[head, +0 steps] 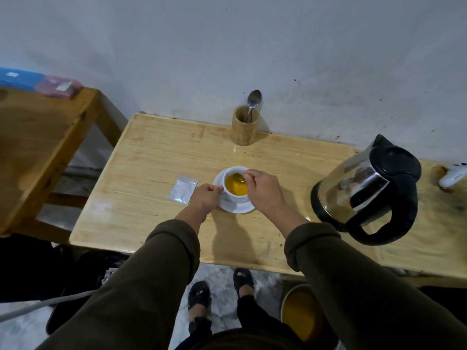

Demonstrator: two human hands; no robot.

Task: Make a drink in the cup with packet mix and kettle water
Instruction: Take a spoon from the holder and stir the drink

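A white cup [231, 197] full of yellow-orange liquid stands on a white saucer [240, 208] in the middle of the light wooden table [156, 157]. My left hand [206, 197] is closed on the cup's left side, where the handle is hidden. My right hand [262, 190] pinches a spoon [238, 177] whose bowl sits in the liquid. A silver packet [183, 189] lies flat just left of the saucer. The steel kettle [366, 190] with black lid and handle stands to the right.
A bamboo holder [245, 126] with another spoon [253, 99] stands at the back by the wall. A white object [452, 176] lies at the far right. A second wooden table [43, 137] with blue and pink boxes is on the left. A bucket [300, 314] sits below.
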